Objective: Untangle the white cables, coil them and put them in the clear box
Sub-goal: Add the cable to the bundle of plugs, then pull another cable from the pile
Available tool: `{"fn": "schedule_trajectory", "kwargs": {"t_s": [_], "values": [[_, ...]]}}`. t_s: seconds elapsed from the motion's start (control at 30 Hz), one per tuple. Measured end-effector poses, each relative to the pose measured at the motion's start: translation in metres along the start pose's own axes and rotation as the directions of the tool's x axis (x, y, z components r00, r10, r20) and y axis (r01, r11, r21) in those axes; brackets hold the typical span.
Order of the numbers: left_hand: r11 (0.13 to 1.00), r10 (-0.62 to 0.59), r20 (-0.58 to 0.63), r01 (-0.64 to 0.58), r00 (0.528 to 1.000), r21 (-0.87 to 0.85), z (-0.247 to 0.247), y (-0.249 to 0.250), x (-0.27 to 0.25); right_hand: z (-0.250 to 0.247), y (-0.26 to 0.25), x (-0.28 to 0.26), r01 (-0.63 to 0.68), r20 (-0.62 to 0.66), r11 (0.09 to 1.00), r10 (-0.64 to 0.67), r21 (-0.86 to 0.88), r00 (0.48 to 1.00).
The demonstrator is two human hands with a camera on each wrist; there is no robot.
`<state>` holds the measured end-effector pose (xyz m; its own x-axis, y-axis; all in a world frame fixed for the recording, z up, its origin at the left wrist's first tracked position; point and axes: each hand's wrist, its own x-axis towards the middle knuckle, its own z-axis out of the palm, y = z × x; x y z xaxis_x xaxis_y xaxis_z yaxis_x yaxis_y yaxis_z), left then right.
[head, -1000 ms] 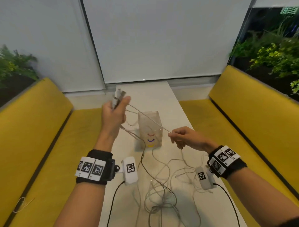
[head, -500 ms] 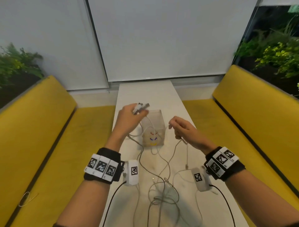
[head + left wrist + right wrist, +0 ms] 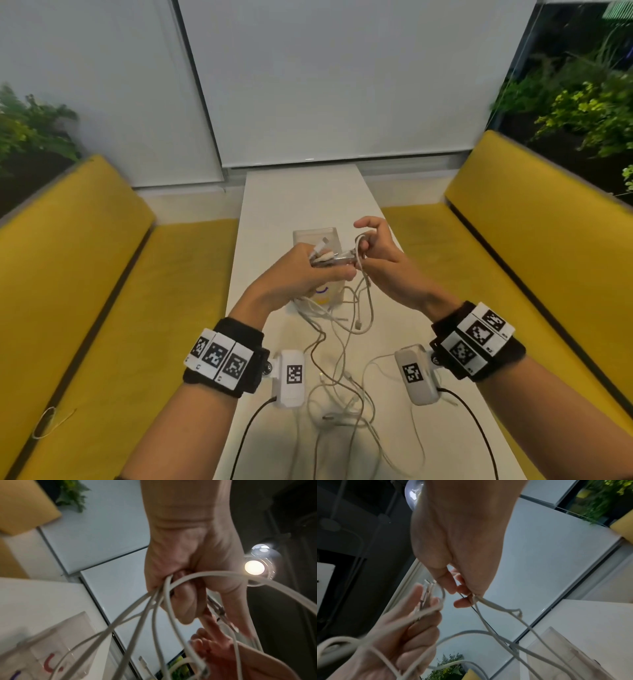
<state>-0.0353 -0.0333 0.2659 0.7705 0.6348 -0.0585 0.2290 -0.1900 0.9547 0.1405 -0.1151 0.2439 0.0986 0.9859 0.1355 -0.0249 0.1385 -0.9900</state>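
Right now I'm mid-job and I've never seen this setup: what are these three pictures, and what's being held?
There is no machine here: a person works with two bare hands, wearing a camera on the head and one on each wrist. The wide picture is the head view, looking down at a white table between yellow benches. The other two look along each hand from the wrist.

The left hand grips a bundle of white cables with several plug ends sticking out past the fingers. The right hand pinches a loop of one cable beside those plugs. More tangled cable lies on the table near the person. The clear box stands behind the hands; whether anything is inside is hard to tell.
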Motion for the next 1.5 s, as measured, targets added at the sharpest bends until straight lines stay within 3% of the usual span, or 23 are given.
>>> {"fn": "schedule_trajectory", "kwargs": {"t_s": [0.13, 0.3, 0.5, 0.57, 0.67, 0.73, 0.8, 0.9, 0.97, 1.0, 1.07, 1.13, 1.2, 1.33, 1.37, 1.43, 1.5], "values": [[0.985, 0.054, -0.092, -0.069, 0.994, -0.16, 0.005, 0.011, 0.0, 0.004, 0.007, 0.002, 0.033, 0.024, 0.999, -0.033, -0.01, 0.999], [0.996, 0.031, -0.153, -0.044, 0.988, -0.08, 0.017, 0.01, 0.003, 0.011, 0.007, 0.001, -0.011, 0.077, 0.995, 0.019, -0.098, 0.997], [0.965, 0.094, -0.244, -0.149, 0.965, -0.216, -0.008, -0.004, 0.005, -0.012, 0.015, 0.0, -0.113, 0.114, 0.989, 0.124, -0.093, 0.986], [0.913, 0.105, -0.294, -0.209, 0.95, -0.351, -0.015, -0.003, -0.001, -0.023, 0.021, 0.0, -0.091, 0.13, 0.97, 0.122, -0.227, 0.984], [0.708, 0.122, -0.393, -0.357, 0.912, -0.609, -0.037, 0.009, -0.008, -0.035, 0.039, -0.004, -0.124, 0.124, 0.925, 0.179, -0.361, 0.976], [0.613, 0.156, -0.419, -0.42, 0.895, -0.669, -0.055, 0.02, -0.012, -0.042, 0.055, -0.011, -0.159, 0.095, 0.898, 0.215, -0.41, 0.972], [0.702, 0.194, -0.366, -0.389, 0.91, -0.596, -0.065, 0.027, -0.013, -0.047, 0.065, -0.015, -0.146, 0.107, 0.882, 0.215, -0.449, 0.971], [0.946, 0.237, -0.119, -0.257, 0.964, -0.197, -0.061, 0.027, -0.016, -0.054, 0.067, -0.013, -0.171, 0.101, 0.847, 0.253, -0.503, 0.962], [0.979, 0.18, 0.131, -0.191, 0.975, 0.075, -0.054, 0.024, -0.02, -0.063, 0.069, -0.013, -0.245, 0.053, 0.847, 0.305, -0.472, 0.951], [0.972, 0.132, 0.193, -0.165, 0.972, 0.167, -0.051, 0.023, -0.022, -0.069, 0.071, -0.015, -0.287, 0.023, 0.847, 0.332, -0.447, 0.943], [0.958, 0.081, 0.131, -0.113, 0.988, 0.262, -0.048, 0.02, -0.023, -0.08, 0.078, -0.023, -0.381, -0.049, 0.822, 0.399, -0.422, 0.915], [0.957, 0.087, -0.019, -0.078, 0.996, 0.281, -0.045, 0.015, -0.018, -0.092, 0.092, -0.032, -0.505, -0.122, 0.727, 0.513, -0.466, 0.85], [0.969, 0.093, -0.105, -0.065, 0.99, 0.237, -0.042, 0.009, -0.011, -0.106, 0.11, -0.04, -0.61, -0.188, 0.575, 0.626, -0.545, 0.757], [0.993, 0.03, -0.185, -0.051, 0.982, -0.105, -0.032, -0.007, 0.004, -0.125, 0.15, -0.06, -0.706, -0.313, 0.312, 0.732, -0.636, 0.605], [0.983, 0.009, -0.178, -0.042, 0.984, -0.18, -0.028, -0.011, 0.007, -0.128, 0.158, -0.066, -0.702, -0.363, 0.249, 0.714, -0.668, 0.598], [0.967, -0.018, -0.14, -0.018, 0.99, -0.253, -0.019, -0.02, 0.01, -0.134, 0.178, -0.075, -0.673, -0.49, 0.148, 0.577, -0.725, 0.654], [0.962, -0.044, -0.11, 0.012, 0.993, -0.273, -0.011, -0.03, 0.012, -0.14, 0.195, -0.084, -0.694, -0.578, 0.153, 0.445, -0.703, 0.684]]}}
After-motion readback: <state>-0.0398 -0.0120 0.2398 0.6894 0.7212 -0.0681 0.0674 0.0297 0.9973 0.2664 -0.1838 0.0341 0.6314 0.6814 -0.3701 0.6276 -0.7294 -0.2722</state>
